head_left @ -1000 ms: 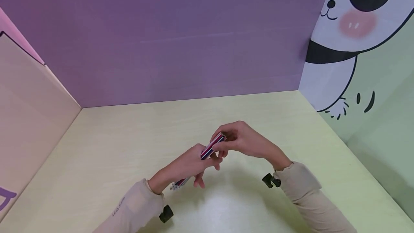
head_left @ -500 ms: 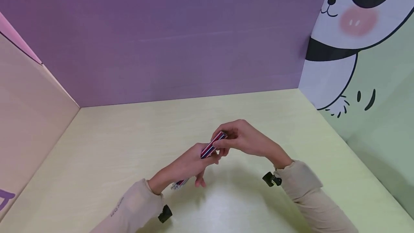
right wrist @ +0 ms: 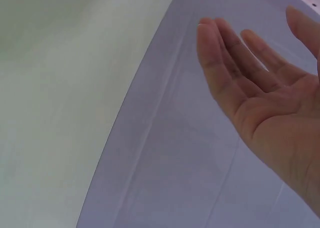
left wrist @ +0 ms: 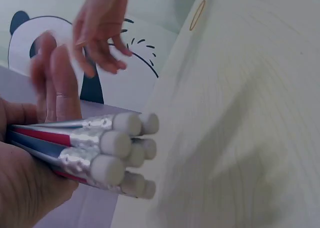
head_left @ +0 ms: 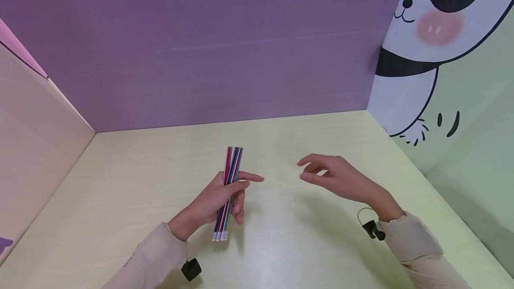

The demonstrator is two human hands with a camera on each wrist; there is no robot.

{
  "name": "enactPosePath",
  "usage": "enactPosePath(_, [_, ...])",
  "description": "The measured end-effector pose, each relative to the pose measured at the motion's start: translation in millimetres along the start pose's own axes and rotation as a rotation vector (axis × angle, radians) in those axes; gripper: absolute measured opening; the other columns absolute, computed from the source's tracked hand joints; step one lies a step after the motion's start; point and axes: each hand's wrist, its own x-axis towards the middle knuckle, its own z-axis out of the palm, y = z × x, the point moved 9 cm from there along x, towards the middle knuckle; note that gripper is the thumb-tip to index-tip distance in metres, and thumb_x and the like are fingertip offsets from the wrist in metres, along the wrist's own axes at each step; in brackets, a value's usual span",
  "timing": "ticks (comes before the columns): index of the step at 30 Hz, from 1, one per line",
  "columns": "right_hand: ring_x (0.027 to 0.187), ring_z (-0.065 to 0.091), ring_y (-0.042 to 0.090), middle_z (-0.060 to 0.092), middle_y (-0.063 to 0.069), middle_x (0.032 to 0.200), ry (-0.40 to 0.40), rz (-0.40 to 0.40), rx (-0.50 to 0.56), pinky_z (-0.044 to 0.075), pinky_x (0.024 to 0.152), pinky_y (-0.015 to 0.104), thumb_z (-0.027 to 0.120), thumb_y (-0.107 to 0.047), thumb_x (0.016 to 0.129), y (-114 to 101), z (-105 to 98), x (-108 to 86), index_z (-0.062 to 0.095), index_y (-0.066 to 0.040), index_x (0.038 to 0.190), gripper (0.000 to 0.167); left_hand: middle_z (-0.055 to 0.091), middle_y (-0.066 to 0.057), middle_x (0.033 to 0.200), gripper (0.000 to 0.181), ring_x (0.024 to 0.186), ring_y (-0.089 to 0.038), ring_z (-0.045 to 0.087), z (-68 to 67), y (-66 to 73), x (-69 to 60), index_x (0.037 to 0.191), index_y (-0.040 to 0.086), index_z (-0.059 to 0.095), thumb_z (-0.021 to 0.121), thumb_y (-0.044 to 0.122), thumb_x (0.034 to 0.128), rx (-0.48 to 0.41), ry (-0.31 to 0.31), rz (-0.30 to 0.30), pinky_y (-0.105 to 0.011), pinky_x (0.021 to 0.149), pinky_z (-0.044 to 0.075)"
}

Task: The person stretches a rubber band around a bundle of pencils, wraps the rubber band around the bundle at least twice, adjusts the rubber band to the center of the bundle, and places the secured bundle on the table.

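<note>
A bundle of several striped pencils, red, dark blue, white and green, is in my left hand. The thumb lies across the bundle and pinches it, while the index finger points out to the right. White erasers in silver ferrules crowd the near end in the left wrist view. To the right, my right hand hovers apart from the pencils. Its fingers curve loosely with nothing between them, and the right wrist view shows the bare palm.
A thin orange-yellow loop lies on the pale table near the right wrist, partly hidden in the head view. A purple wall closes the back. Panda-printed and pale panels flank the sides. Black clips hang at both cuffs.
My right hand has released the pencils' upper end and moved right. My left hand has moved left and turned the bundle from slanted to nearly upright in the head view.
</note>
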Motion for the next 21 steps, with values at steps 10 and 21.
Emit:
enactPosePath(10, [0.108,0.065,0.019,0.068,0.001,0.121,0.051,0.075,-0.210,0.055,0.087,0.035,0.061,-0.035,0.100,45.0,-30.6,-54.9,0.065,-0.013,0.126,0.034,0.074,-0.014,0.086,0.042,0.069,-0.028,0.074,-9.6,-6.2,-3.5,0.145,0.006,0.048,0.047,0.025,0.1067,-0.113,-0.016,-0.010,-0.032,0.054,0.057])
enactPosePath(21, [0.091,0.063,0.024,0.067,0.006,0.102,-0.048,0.203,-0.349,0.053,0.077,0.040,0.075,-0.010,0.088,96.6,-23.3,-84.7,0.064,0.001,0.114,0.031,0.073,-0.007,0.090,0.047,0.082,-0.024,0.074,-21.6,-12.3,0.1,0.140,0.001,0.052,0.052,0.032,0.1048,-0.210,0.079,0.003,-0.033,0.068,0.059])
